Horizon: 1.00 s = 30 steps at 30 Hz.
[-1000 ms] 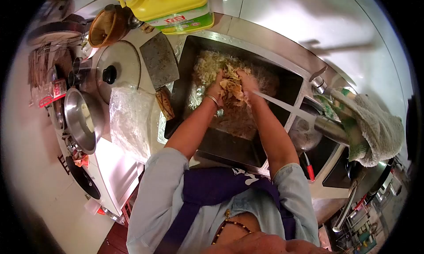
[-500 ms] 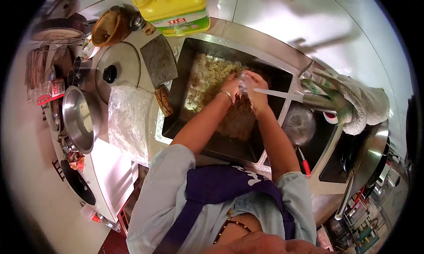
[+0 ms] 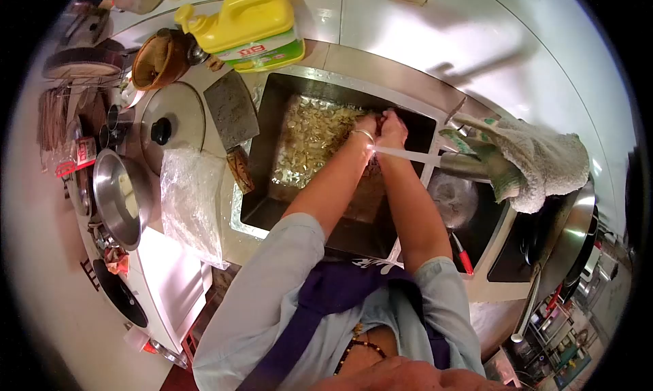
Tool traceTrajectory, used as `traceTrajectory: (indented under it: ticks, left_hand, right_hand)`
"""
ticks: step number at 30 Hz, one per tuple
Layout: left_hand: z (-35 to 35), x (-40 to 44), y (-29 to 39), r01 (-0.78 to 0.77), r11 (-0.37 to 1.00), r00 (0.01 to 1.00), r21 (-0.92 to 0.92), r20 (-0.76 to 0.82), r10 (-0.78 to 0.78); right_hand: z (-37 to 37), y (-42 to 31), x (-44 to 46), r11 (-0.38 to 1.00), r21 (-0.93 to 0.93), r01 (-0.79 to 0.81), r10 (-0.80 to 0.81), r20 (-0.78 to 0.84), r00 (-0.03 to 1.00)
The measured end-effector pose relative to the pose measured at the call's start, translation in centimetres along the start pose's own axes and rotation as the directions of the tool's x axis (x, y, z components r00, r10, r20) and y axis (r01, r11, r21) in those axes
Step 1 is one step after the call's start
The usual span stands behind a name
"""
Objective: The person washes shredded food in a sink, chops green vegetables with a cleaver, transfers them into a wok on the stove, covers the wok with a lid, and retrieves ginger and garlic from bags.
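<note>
Water point(image 3: 410, 154) is streaming from the faucet point(image 3: 464, 166) toward the person's wrists, which are crossing above the sink's basin point(image 3: 265, 211). Left hand point(image 3: 367, 124), its wrist wearing a bracelet point(image 3: 364, 134), is lying just beside the right hand point(image 3: 393, 128) near the far right part of the basin. Fingers of the right hand are curling; those of the left are mostly hiding from view, and I cannot tell whether either hand is gripping anything. Pale yellowish shredded pieces point(image 3: 306, 146) are spreading wet over the left and middle of the basin floor, reaching close to the left hand.

On the desk point(image 3: 360, 64) left of the sink, a cleaver point(image 3: 232, 112) is lying with its wooden handle pointing toward the person. A clear plastic bag point(image 3: 194, 204) and a glass lid point(image 3: 183, 115) are resting farther left, and a steel bowl point(image 3: 112, 204) is sitting beyond them, holding something pale. A yellow jug point(image 3: 255, 24) is standing behind the cleaver. A towel point(image 3: 547, 163) is draping near the faucet.
</note>
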<state>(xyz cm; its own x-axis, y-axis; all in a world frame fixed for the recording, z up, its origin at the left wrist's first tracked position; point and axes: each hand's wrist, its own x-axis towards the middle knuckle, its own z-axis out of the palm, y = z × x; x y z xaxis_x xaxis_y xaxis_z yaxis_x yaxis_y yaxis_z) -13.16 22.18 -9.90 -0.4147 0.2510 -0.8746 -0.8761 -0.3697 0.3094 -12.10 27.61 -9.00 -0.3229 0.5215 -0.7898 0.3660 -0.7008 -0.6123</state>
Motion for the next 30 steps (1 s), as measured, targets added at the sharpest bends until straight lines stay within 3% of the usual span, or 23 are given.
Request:
traceTrajectory:
  ticks: [3,4,7,8,11,14,17,20,23,25,27,29,30]
  left_hand:
    - [-3.5,4.3,-0.6,0.121,0.983,0.887,-0.135,0.46,-0.046]
    - [-4.3,3.8,-0.5,0.049,0.985,0.941,-0.166,0.339,0.011]
    - [-5.7,0.3,1.1,0.011,0.962,0.977,-0.274,0.206,0.048]
    - [-6.9,1.8,0.7,-0.011,0.964,0.962,-0.265,0.261,0.083]
    - [-6.5,-0.2,1.1,-0.097,0.988,0.987,-0.122,0.116,0.111]
    - [-5.7,-1.5,0.4,-0.121,0.991,0.984,-0.051,0.126,0.126]
    - [-5.4,-0.6,-1.2,-0.128,0.992,0.97,0.016,0.21,0.121]
    - [-3.8,-2.3,-1.6,-0.096,0.987,0.985,0.129,0.154,0.075]
    - [-3.4,-5.0,-2.9,-0.052,0.998,0.967,0.029,0.252,0.043]
    - [-3.8,-6.0,-4.1,0.051,0.989,0.884,-0.136,0.466,0.018]
    - [-4.9,-7.2,-4.5,0.14,0.978,0.828,-0.158,0.561,-0.028]
    - [-6.7,-9.3,-4.5,0.167,0.984,0.848,-0.064,0.518,-0.11]
    - [-7.6,-10.7,-4.3,0.176,0.984,0.869,0.005,0.468,-0.157]
  right_hand:
    - [1.6,0.3,-2.7,0.978,-0.192,0.084,-0.062,0.117,0.991]
    - [2.0,0.6,-3.6,0.968,-0.242,0.069,-0.03,0.162,0.986]
    - [3.9,1.0,-4.8,0.8,-0.6,0.016,0.07,0.12,0.99]
    - [4.0,2.7,-3.9,0.774,-0.62,0.127,-0.056,0.133,0.99]
    - [2.7,3.3,-2.6,0.8,-0.575,0.17,0.033,0.326,0.945]
    - [1.0,2.6,-4.9,0.779,-0.527,0.339,-0.168,0.346,0.923]
    - [-1.1,1.4,-7.1,0.876,-0.409,0.257,-0.068,0.422,0.904]
    - [-3.2,0.5,-8.0,0.826,-0.39,0.407,-0.16,0.53,0.833]
    - [-4.3,2.2,-6.5,0.83,-0.279,0.483,-0.257,0.578,0.775]
    - [-5.0,2.5,-7.3,0.865,-0.219,0.451,-0.227,0.63,0.742]
    - [-5.3,0.2,-10.1,0.55,-0.603,0.579,-0.129,0.623,0.771]
    - [-6.3,-0.4,-11.0,0.029,-0.723,0.69,-0.199,0.672,0.713]
    - [-6.6,-0.6,-11.2,-0.017,-0.71,0.704,-0.236,0.687,0.687]
